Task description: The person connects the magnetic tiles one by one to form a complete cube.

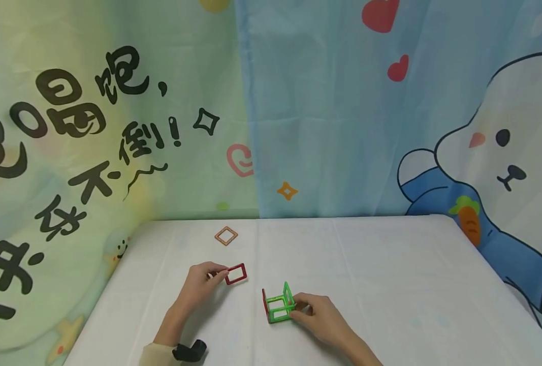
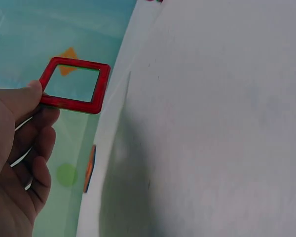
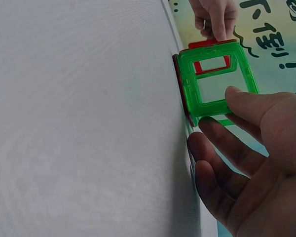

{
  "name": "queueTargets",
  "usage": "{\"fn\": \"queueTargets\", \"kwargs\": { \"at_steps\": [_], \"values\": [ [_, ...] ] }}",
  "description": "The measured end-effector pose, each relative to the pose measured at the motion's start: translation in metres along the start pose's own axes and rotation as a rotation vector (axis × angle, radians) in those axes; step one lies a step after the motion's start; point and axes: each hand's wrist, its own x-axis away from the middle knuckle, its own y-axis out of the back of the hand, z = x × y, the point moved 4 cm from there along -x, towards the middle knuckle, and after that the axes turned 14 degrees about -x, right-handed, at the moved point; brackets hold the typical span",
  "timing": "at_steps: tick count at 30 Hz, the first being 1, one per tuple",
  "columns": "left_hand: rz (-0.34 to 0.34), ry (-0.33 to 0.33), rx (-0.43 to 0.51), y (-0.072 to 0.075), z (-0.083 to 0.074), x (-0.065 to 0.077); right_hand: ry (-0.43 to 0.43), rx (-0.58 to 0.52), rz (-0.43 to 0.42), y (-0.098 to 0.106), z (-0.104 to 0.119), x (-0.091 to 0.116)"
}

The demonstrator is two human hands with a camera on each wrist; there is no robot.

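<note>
With the left hand (image 1: pixel 204 281), pinches a red frame (image 2: pixel 73 104) by its left edge, above the tabletop (image 1: pixel 389 284). Rightward, nearer the camera, across a gap, holds a green-and-red structure (image 3: pixel 190 81), red panel (image 1: pixel 265 306) leftmost, between thumb and fingers of the right hand (image 1: pixel 320 316).
</note>
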Motion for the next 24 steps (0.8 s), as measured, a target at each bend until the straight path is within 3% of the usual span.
{"fn": "queueTargets", "kwargs": {
  "at_steps": [14,24],
  "values": [
    [0.092,-0.106,0.082,-0.028,-0.029,-0.008,0.001,0.033,0.032,-0.001,-0.002,-0.003],
    [0.144,-0.136,0.112,-0.041,-0.044,-0.01,-0.029,0.001,0.034,0.0,-0.004,-0.002]
  ]
}}
